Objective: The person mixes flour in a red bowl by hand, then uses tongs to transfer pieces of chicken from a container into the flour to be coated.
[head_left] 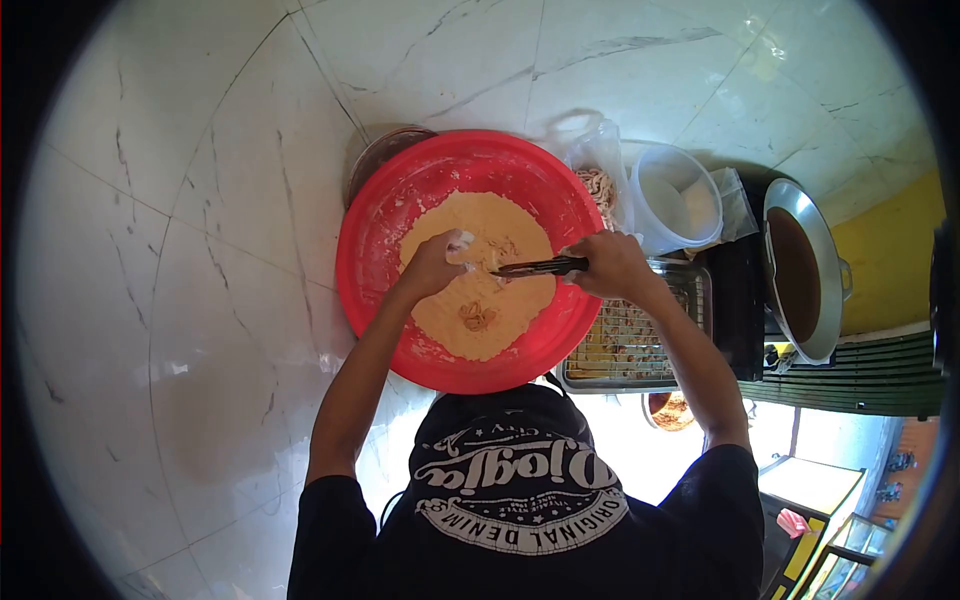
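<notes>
A large red basin (372,300) holds a bed of pale orange flour (450,325). My right hand (612,265) is closed around the dark handle of slim tongs (535,268), which reach left across the basin with their tips over the flour. My left hand (435,265) hovers over the flour near those tips. Its whitened fingertips are apart, and I see nothing held between them. A small flour-coated clump (476,318) lies in the flour below the tongs. Other bits sit in the flour above them, too small to name.
Right of the basin are a clear bag with pale strips (597,186), a white plastic tub (648,222) and a wire rack on a tray (690,290). Farther right stands a wide metal pan of brown liquid (795,275). A metal rim (385,150) shows behind the basin.
</notes>
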Motion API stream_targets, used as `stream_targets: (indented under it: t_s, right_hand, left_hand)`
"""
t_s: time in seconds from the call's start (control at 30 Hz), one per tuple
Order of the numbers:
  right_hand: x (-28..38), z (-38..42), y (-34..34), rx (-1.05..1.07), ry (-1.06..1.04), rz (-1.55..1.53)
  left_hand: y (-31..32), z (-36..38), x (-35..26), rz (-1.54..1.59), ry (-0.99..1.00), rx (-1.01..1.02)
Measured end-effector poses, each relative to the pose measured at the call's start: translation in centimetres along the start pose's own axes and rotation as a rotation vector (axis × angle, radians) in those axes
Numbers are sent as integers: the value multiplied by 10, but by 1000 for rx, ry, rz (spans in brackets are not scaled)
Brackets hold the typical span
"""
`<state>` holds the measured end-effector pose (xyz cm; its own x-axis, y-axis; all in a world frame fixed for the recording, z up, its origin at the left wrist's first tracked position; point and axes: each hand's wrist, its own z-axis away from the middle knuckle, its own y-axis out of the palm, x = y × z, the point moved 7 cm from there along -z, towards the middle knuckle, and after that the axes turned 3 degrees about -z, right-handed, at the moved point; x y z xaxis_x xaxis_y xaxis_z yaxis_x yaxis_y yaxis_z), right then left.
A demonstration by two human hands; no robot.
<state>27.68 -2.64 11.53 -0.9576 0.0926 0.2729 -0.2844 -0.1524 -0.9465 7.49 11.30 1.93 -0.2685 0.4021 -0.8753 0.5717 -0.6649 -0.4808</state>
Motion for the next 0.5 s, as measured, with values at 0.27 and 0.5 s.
stream_targets:
  t_s: [0.27,0.5]
  right_hand:
    - [-46,28,-100,-182,156,52]
    - [-134,50,-179,-332,494,313]
  left_hand:
    - [49,-25,15,-622,-215,169]
    - [89,-25,24,-842,-83,146]
